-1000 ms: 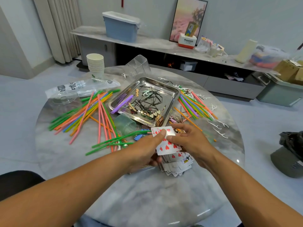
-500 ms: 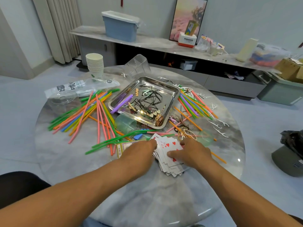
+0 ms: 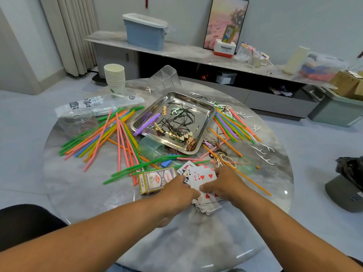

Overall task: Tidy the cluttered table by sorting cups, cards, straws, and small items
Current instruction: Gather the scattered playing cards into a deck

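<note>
Both hands meet over a fanned pile of cards (image 3: 198, 177) at the lower centre of the frame, on the round table (image 3: 78, 193). The left hand (image 3: 176, 195) curls its fingers onto the pile's left edge, and the right hand (image 3: 224, 185) covers the right side with its thumb pressed on the top cards; together they hold the pile. Just left of the cards, touching the left hand, lies the card box (image 3: 155, 179), flat on its side.

Above them, at the centre of the frame, a steel tray (image 3: 206, 118) holds black hairpins (image 3: 176, 120), a purple straw (image 3: 146, 123), small wooden hearts (image 3: 185, 135) and other small bits too fine to name. A green cup (image 3: 151, 148) lies tipped on its side against the tray's near edge.

Loose straws (image 3: 102, 134) spread in a heap at the left of the frame, with a second bunch to the right of the tray. A stack of paper cups (image 3: 115, 77) stands upright at the upper left of the table, beside a clear plastic bag (image 3: 94, 104) lying flat. A clear cup (image 3: 167, 77) lies tilted behind the tray. White floss picks (image 3: 261, 152) scatter along the table's right edge
</note>
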The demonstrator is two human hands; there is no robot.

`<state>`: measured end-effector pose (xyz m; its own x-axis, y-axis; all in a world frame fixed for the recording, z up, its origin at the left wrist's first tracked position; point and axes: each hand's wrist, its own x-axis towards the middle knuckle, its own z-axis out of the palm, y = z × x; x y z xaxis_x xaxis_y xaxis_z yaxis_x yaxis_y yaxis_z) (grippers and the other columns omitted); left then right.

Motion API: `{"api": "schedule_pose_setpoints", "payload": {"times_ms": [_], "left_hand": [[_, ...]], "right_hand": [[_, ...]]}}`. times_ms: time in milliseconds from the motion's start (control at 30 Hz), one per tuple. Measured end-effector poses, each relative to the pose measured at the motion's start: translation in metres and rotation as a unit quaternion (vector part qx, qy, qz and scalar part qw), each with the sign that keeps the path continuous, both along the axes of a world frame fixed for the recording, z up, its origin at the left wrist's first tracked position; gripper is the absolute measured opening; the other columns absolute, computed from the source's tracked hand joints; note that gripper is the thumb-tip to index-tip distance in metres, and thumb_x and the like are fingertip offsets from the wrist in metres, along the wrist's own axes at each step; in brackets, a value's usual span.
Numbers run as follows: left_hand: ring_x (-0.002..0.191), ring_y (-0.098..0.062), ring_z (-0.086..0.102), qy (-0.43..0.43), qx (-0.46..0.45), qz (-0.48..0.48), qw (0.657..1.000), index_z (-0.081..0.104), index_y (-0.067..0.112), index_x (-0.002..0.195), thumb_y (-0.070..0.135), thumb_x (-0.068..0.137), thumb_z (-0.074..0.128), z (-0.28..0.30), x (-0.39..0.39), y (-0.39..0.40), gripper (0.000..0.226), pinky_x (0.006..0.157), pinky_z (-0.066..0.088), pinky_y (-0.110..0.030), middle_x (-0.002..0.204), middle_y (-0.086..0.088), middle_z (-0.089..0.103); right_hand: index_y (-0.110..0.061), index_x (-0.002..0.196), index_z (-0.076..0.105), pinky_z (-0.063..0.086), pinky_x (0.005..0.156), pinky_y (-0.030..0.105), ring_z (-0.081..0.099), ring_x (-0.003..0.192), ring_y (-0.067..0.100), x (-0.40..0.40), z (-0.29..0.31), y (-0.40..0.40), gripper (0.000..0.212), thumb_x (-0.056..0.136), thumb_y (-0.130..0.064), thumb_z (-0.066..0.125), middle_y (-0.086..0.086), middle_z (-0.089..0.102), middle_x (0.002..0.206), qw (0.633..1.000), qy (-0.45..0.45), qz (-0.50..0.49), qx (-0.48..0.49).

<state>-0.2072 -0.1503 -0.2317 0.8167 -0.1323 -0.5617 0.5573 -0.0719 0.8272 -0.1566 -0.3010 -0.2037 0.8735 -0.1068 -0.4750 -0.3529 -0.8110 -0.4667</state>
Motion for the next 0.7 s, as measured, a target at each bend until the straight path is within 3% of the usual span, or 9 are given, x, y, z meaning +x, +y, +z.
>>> {"api": "schedule_pose_setpoints", "payload": {"times_ms": [67,133,200,267,367,433,500,600,700], "left_hand": [[0.097,-0.02,0.065,-0.003,-0.018,0.01,1.0,0.041,0.001,0.142,-0.001,0.089,0.065,0.002,-0.003,-0.003,0.058,0.08,0.057,-0.038,0.101,-0.007,0.065],[0.104,-0.026,0.069,0.018,-0.065,0.038,0.997,0.05,0.001,0.133,-0.007,0.09,0.061,0.005,-0.004,-0.006,0.045,0.09,0.056,-0.043,0.112,-0.02,0.068],[0.104,-0.025,0.071,0.04,-0.112,0.042,0.992,0.057,0.003,0.125,-0.01,0.091,0.057,0.007,-0.005,-0.007,0.036,0.082,0.06,-0.034,0.114,-0.017,0.072],[0.094,-0.018,0.07,0.018,-0.089,0.032,0.995,0.057,0.006,0.125,-0.006,0.092,0.057,0.009,-0.006,-0.005,0.035,0.077,0.055,-0.03,0.105,-0.007,0.072],[0.102,-0.012,0.058,-0.074,0.017,0.036,0.996,0.037,0.025,0.143,0.009,0.093,0.064,0.009,-0.007,0.0,0.059,0.082,0.05,-0.027,0.115,0.003,0.055],[0.102,0.0,0.054,-0.142,0.026,0.052,0.988,0.036,0.032,0.138,0.006,0.09,0.067,0.008,-0.013,0.001,0.062,0.077,0.046,-0.014,0.115,0.01,0.051],[0.111,-0.004,0.054,-0.203,0.065,0.046,0.976,0.036,0.042,0.128,0.006,0.081,0.072,-0.001,-0.021,-0.002,0.069,0.082,0.043,-0.006,0.121,0.01,0.051],[0.141,-0.011,0.029,-0.237,0.161,0.001,0.958,0.014,0.032,0.155,0.013,0.077,0.073,-0.013,-0.032,-0.006,0.1,0.114,0.03,-0.022,0.149,0.004,0.028],[0.14,-0.009,0.026,-0.239,0.159,0.01,0.958,0.004,0.025,0.159,0.012,0.081,0.074,-0.015,-0.033,-0.007,0.105,0.114,0.028,-0.023,0.147,0.005,0.022]], "right_hand": [[-0.013,0.108,0.06,0.062,0.069,0.043,0.073,0.085,0.026,0.0,0.002,-0.002,0.05,0.071,-0.023,0.092,0.009,0.073,0.101,0.999,0.008,-0.029,0.045],[-0.01,0.112,0.061,0.058,0.058,0.035,0.072,0.076,0.024,0.0,0.005,-0.002,0.052,0.072,-0.015,0.092,0.011,0.074,0.1,0.993,0.016,-0.047,0.103],[-0.006,0.114,0.063,0.058,0.056,0.032,0.072,0.068,0.023,-0.002,0.008,0.0,0.049,0.073,-0.008,0.09,0.012,0.075,0.095,0.991,0.025,-0.037,0.126],[-0.011,0.112,0.064,0.056,0.057,0.03,0.07,0.066,0.02,0.0,0.011,-0.001,0.043,0.076,-0.011,0.088,0.008,0.075,0.092,0.996,0.005,0.001,0.084],[-0.021,0.1,0.067,0.061,0.078,0.042,0.072,0.08,0.021,0.008,0.025,-0.007,0.034,0.072,-0.024,0.085,-0.001,0.074,0.091,0.994,-0.072,0.08,-0.036],[-0.022,0.1,0.068,0.06,0.081,0.044,0.071,0.085,0.021,0.005,0.032,-0.008,0.033,0.071,-0.027,0.083,-0.002,0.074,0.092,0.985,-0.091,0.135,-0.05],[-0.025,0.111,0.067,0.056,0.085,0.037,0.068,0.094,0.024,-0.007,0.028,-0.004,0.038,0.075,-0.029,0.08,-0.001,0.072,0.102,0.971,-0.096,0.206,-0.077],[-0.03,0.109,0.061,0.039,0.078,0.033,0.06,0.094,0.025,-0.023,0.007,0.002,0.031,0.08,-0.032,0.073,-0.004,0.068,0.1,0.931,-0.161,0.305,-0.123],[-0.036,0.099,0.053,0.04,0.073,0.035,0.049,0.079,0.019,-0.026,-0.001,-0.003,0.03,0.076,-0.037,0.072,-0.006,0.065,0.091,0.919,-0.187,0.324,-0.129]]}}
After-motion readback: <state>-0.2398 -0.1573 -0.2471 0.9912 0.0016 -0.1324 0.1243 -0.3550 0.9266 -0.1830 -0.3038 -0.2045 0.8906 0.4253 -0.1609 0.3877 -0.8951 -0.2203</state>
